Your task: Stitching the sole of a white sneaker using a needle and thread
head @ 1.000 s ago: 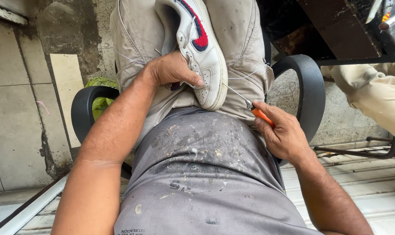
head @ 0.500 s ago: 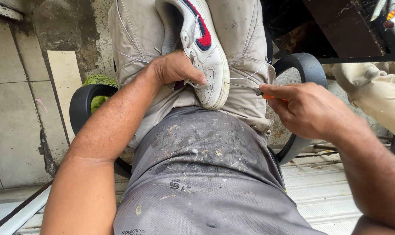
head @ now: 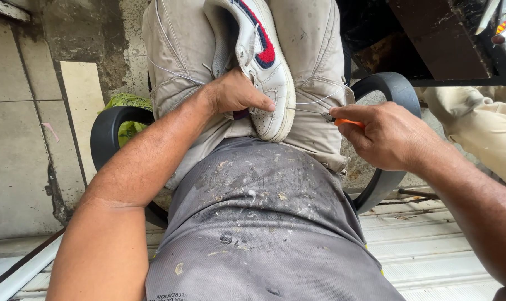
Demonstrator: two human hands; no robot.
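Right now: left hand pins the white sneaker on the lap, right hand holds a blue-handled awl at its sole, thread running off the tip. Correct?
Not quite: the awl has an orange handle, not blue, as the head view shows. The rest holds: the left hand pins the white sneaker on the lap, the right hand holds the awl at its sole, and thread runs off the tip.

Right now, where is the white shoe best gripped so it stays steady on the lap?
Probably at the heel end of the white shoe, coming from the left, where the left hand already clamps it; the tool's tip meets its right edge.
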